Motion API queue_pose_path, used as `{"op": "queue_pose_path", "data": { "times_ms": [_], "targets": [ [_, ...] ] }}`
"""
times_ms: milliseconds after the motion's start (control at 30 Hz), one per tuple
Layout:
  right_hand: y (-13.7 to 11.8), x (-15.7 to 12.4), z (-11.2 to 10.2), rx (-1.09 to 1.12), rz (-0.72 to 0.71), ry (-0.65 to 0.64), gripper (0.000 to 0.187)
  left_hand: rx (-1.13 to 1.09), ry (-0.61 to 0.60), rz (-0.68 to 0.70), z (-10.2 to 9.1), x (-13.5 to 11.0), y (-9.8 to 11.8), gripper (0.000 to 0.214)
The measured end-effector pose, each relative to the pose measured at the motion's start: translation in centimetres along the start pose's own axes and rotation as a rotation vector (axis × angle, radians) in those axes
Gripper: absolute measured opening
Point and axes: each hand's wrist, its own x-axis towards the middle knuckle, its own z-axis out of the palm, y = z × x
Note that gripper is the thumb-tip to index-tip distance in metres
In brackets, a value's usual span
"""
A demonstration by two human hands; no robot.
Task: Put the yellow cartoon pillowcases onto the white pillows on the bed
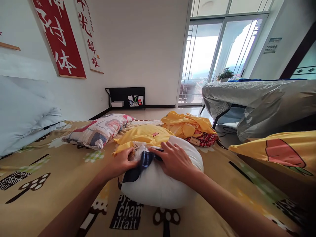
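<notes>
A plump white pillow (160, 189) lies on the printed bedsheet right in front of me. Over its far end is yellow fabric (148, 133), which looks like a pillowcase. My left hand (123, 163) is closed at the pillow's near-left top, thumb and fingers pinching bunched white cloth by the yellow edge. A shiny dark blue strip (146, 160) runs across the pillow between my hands. From the right, my right hand (174, 158) lies over the pillow, its fingers curled down around the dark strip and the fabric edge. Its fingertips are partly hidden.
A patterned cushion (101, 130) is at the far left, beyond it white bedding (22, 115). Crumpled yellow cloth (189, 123) lies at the bed's far edge. Another yellow pillow (278, 151) is on the right, near a plastic-covered table (256, 95). A black shelf (135, 93) stands by the wall.
</notes>
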Motion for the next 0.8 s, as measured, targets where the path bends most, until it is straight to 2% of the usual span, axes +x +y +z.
{"op": "queue_pose_path", "data": {
  "times_ms": [100, 233, 300, 367, 433, 500, 633, 733, 800],
  "targets": [
    [-0.1, -0.4, 0.2, -0.028, 0.009, 0.032, 0.051, 0.194, -0.028, 0.003, 0.7, -0.4, 0.4, 0.029],
    [-0.7, -1.0, -0.1, -0.146, 0.086, 0.133, 0.062, 0.377, 0.079, 0.025, 2.1, -0.3, -0.5, 0.015],
    [-1.4, -1.7, -0.2, -0.214, 0.089, 0.234, 0.061, 0.437, 0.133, 0.033, 2.8, -0.2, -0.7, 0.025],
    [-2.2, -2.7, 0.1, -0.280, -0.004, 0.320, 0.053, 0.456, 0.169, 0.065, 3.6, -0.3, -0.7, 0.036],
    [-3.2, -4.0, 0.9, -0.315, -0.130, 0.354, 0.048, 0.410, 0.195, 0.110, 4.3, -0.5, -0.4, 0.030],
    [-4.1, -5.2, 2.1, -0.287, -0.168, 0.338, 0.053, 0.353, 0.222, 0.130, 5.0, -0.9, -0.2, 0.018],
    [-5.0, -5.7, 3.7, -0.189, -0.129, 0.237, 0.080, 0.136, 0.245, 0.126, 5.2, -1.2, -0.3, 0.009],
    [-4.8, -4.1, 3.5, -0.155, -0.204, 0.144, 0.075, -0.009, 0.200, 0.113, 4.1, -0.7, -0.1, 0.007],
    [-4.7, -2.5, 3.1, -0.163, -0.243, 0.107, 0.070, 0.021, 0.208, 0.101, 3.3, -0.2, 0.3, 0.005]
  ]
}}
